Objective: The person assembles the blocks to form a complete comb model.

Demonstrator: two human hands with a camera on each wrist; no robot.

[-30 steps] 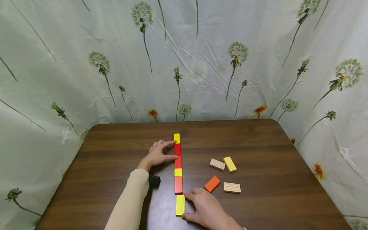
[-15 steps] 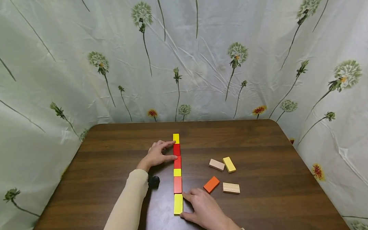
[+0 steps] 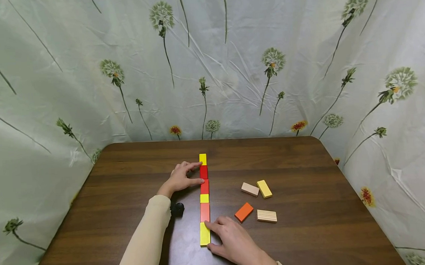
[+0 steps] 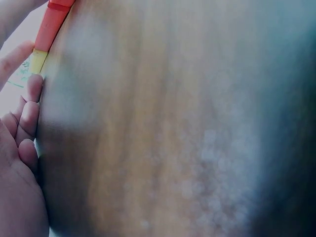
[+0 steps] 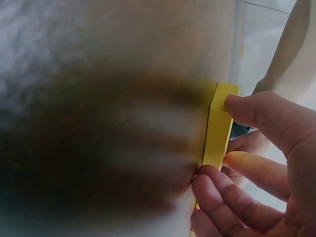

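A straight row of yellow and red blocks runs away from me in the head view. My right hand [image 3: 232,240] grips the nearest yellow block [image 3: 204,235], thumb at its near end and index finger at its far end. That block meets the salmon-red block [image 3: 205,212] beyond it. Farther along are a small yellow block [image 3: 204,198], two red blocks and a far yellow block [image 3: 203,158]. My left hand [image 3: 180,177] rests beside the far part. Its extended index finger touches near the far yellow block, its thumb the nearer red block [image 3: 205,187]; the other fingers curl loosely.
Right of the row lie an orange block [image 3: 244,212], a striped wooden block [image 3: 267,216], a pale wooden block [image 3: 249,189] and a yellow block [image 3: 264,188]. A black round object [image 3: 178,209] is by the left wrist. A floral curtain [image 3: 238,68] hangs behind the wooden table [image 3: 288,157].
My right hand has slid the nearest yellow block slightly away and left, against the salmon-red block. Its index fingertip has shifted over the far end. The left hand has stayed in place.
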